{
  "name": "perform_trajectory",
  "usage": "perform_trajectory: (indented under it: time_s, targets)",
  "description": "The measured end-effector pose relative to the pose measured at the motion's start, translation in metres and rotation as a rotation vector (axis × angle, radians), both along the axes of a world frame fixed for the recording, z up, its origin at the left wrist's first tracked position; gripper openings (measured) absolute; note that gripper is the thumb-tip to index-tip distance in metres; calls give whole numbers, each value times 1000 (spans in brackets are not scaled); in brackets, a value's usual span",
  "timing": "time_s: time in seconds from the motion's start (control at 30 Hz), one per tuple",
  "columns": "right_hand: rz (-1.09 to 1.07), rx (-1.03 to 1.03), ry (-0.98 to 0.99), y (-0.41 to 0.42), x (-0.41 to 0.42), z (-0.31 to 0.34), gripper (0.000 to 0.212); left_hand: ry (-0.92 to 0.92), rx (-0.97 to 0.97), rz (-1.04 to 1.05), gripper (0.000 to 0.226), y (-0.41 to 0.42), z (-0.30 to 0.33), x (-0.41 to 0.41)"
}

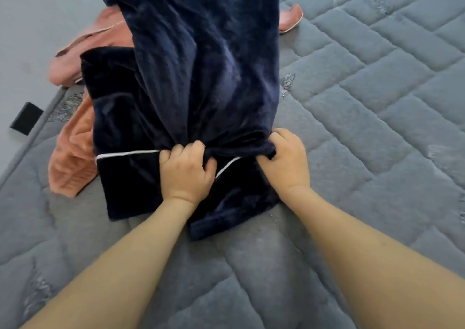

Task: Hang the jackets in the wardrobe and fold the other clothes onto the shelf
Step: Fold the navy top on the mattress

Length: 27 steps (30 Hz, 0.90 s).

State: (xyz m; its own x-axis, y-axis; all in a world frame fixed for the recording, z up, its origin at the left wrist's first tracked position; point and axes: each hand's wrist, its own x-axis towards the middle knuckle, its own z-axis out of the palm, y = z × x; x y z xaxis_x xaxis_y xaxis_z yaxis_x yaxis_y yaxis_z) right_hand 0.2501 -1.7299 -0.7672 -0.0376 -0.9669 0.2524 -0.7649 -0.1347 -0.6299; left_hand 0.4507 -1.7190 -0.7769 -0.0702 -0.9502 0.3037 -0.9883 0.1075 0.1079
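Your left hand point(186, 171) and right hand point(284, 160) each have their fingers curled tight into a bunched fold of the navy fleece garment point(201, 76), which lies on the grey quilted mattress point(377, 127). White piping point(125, 153) runs across the part beneath your hands. A peach garment point(73, 157) lies partly under it, at the mattress edge. The small black object point(26, 118) on the floor is too unclear to identify
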Motion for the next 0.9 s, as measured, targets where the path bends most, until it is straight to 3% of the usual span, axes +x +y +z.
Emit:
perform_trajectory:
  time_s: [0.17, 0.33, 0.47, 0.57, 0.63, 0.73, 0.83, 0.9]
  targets:
    - [-80, 91, 39, 78, -7, 12, 16, -76, 44, 12, 24, 35, 18, -14]
    - [-68, 223, 289, 168, -34, 28, 18, -55, 210, -6, 27, 128, 37, -36]
    - [-99, 444, 379, 246, -78, 54, 15, -18, 211, -177, 29, 208, 79, -61]
    - [-273, 486, 116, 290, -113, 95, 13, -76, 276, -350, 40, 261, 123, -90]
    - [-354, 369, -170, 312, -135, 133, 17, -67, 483, -410, 46, 287, 158, -115]
    - [-530, 277, -437, 347, -163, 197, 27, -21, 788, -482, 44, 313, 223, -155]
    - [-754, 167, -710, 390, -188, 256, 27, 114, 824, -494, 33, 338, 293, -191]
    - [-874, 54, -853, 424, -207, 294, 28, 104, 741, -502, 16, 358, 332, -209]
